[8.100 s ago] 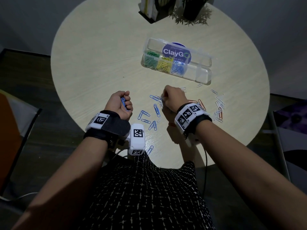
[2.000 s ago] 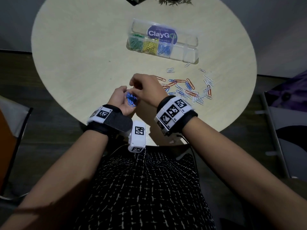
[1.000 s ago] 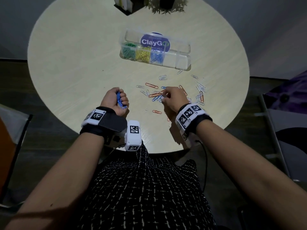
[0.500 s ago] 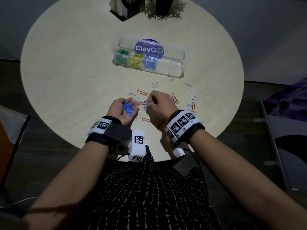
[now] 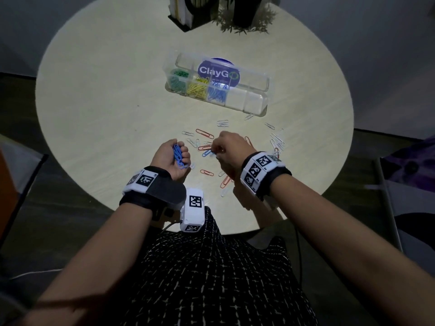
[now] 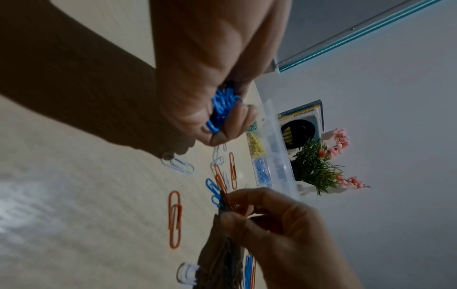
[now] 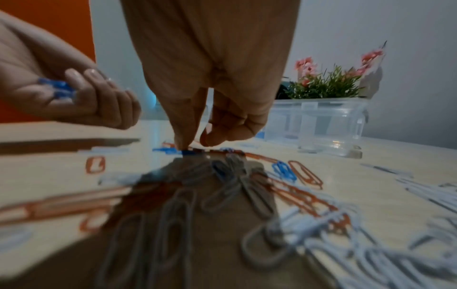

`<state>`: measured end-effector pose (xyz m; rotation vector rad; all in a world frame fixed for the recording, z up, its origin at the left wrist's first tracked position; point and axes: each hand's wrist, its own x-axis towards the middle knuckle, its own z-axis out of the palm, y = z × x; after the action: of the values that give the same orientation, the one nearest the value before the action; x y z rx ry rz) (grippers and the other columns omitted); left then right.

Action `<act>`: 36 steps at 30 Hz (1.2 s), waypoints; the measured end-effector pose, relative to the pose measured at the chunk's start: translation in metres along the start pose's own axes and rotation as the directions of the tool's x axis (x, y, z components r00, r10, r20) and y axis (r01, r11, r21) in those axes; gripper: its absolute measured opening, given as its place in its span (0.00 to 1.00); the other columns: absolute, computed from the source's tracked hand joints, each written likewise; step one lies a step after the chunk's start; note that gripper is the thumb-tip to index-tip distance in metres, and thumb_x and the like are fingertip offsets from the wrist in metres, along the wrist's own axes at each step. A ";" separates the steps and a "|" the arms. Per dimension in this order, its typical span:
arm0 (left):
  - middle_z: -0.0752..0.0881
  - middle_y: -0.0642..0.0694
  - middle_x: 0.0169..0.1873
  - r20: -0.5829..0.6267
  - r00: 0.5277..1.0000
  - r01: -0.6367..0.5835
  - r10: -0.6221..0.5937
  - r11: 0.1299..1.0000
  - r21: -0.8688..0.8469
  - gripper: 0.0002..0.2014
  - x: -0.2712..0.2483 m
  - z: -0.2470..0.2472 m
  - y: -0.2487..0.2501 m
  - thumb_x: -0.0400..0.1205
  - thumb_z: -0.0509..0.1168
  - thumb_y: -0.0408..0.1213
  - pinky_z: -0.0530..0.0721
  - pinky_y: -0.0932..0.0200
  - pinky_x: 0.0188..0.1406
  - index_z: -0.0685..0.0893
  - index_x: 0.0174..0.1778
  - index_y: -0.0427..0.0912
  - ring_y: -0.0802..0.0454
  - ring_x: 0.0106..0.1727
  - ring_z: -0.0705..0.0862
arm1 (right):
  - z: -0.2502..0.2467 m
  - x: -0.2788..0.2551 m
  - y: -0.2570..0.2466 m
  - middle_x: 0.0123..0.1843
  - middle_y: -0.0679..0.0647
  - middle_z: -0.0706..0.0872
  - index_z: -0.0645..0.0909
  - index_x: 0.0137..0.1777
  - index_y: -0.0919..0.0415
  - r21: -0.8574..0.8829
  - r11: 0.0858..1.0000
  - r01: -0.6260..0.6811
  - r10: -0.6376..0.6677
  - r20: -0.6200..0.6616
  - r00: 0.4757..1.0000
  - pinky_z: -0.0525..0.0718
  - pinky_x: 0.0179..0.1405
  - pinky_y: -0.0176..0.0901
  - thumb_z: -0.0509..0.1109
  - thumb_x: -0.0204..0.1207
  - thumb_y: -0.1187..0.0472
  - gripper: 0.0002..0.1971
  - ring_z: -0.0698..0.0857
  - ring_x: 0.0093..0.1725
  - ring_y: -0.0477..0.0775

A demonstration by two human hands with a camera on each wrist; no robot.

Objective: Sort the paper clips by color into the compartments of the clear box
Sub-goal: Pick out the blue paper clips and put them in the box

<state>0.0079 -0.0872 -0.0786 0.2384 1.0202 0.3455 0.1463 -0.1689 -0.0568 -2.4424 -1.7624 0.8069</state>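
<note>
Risk noted first: our right hand [image 5: 231, 148] pinches at a blue clip [image 5: 207, 153] lying tangled among orange clips [image 5: 204, 133] on the desk [image 5: 106, 102]; an orange one may ride along, or the wire may slip from the fingertips. Our left hand [image 5: 173, 161] is clenched round a bundle of blue clips [image 5: 178, 156], which could spill if the grip loosens. Clear box [image 5: 255, 103] sits well beyond, green, yellow and blue compartments filled. White clips [image 5: 277, 141] lie scattered between hand and box; a plant [image 5: 244, 18] stands behind.
</note>
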 end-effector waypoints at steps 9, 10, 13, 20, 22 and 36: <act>0.72 0.51 0.10 -0.003 0.999 -0.033 0.033 0.999 -0.011 0.20 0.006 0.005 0.016 0.89 0.46 0.41 0.66 0.76 0.11 0.67 0.29 0.44 0.58 0.08 0.70 | 0.000 0.006 -0.001 0.55 0.62 0.86 0.82 0.52 0.66 0.053 0.998 0.026 -0.022 -0.072 0.997 0.75 0.50 0.43 0.64 0.77 0.67 0.08 0.81 0.57 0.63; 0.72 0.51 0.10 0.000 0.999 -0.041 0.041 0.999 -0.014 0.20 0.008 0.006 0.018 0.88 0.46 0.40 0.66 0.76 0.11 0.67 0.29 0.43 0.58 0.09 0.71 | -0.001 0.008 -0.002 0.55 0.62 0.87 0.83 0.54 0.65 0.048 0.998 0.050 -0.047 -0.070 0.996 0.75 0.50 0.42 0.64 0.77 0.66 0.09 0.82 0.58 0.63; 0.73 0.50 0.10 0.031 0.997 -0.072 0.073 0.997 -0.005 0.20 0.014 0.009 0.024 0.88 0.47 0.39 0.67 0.76 0.10 0.68 0.29 0.43 0.57 0.08 0.72 | 0.001 0.017 -0.008 0.59 0.59 0.87 0.84 0.59 0.58 -0.064 0.988 0.141 -0.141 -0.006 0.990 0.79 0.57 0.47 0.65 0.76 0.67 0.14 0.82 0.60 0.62; 0.73 0.50 0.15 0.169 0.964 -0.213 0.207 0.977 0.013 0.19 0.022 0.009 0.038 0.88 0.47 0.37 0.67 0.74 0.10 0.69 0.29 0.42 0.57 0.09 0.72 | 0.008 0.027 -0.025 0.53 0.67 0.86 0.84 0.51 0.66 -0.396 0.898 0.189 -0.217 -0.027 0.976 0.83 0.55 0.54 0.62 0.75 0.61 0.12 0.84 0.53 0.69; 0.72 0.50 0.16 0.208 0.943 -0.261 0.259 0.965 -0.021 0.19 0.020 0.004 0.040 0.87 0.47 0.36 0.67 0.74 0.11 0.69 0.29 0.42 0.57 0.09 0.71 | 0.011 0.025 -0.030 0.50 0.69 0.85 0.84 0.47 0.67 -0.454 0.877 0.156 -0.201 -0.052 0.978 0.84 0.54 0.55 0.63 0.72 0.61 0.12 0.84 0.51 0.70; 0.74 0.43 0.27 0.251 0.907 -0.311 0.337 0.940 -0.138 0.20 -0.011 0.001 0.017 0.89 0.44 0.35 0.76 0.72 0.11 0.67 0.30 0.39 0.54 0.12 0.77 | 0.007 0.000 -0.022 0.39 0.62 0.88 0.88 0.48 0.71 0.147 0.988 0.051 0.019 -0.437 0.899 0.77 0.35 0.33 0.73 0.70 0.70 0.08 0.81 0.33 0.46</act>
<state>0.0005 -0.0760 -0.0640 0.3613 0.6886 0.6456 0.1237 -0.1629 -0.0556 -2.2727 -1.4887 0.3340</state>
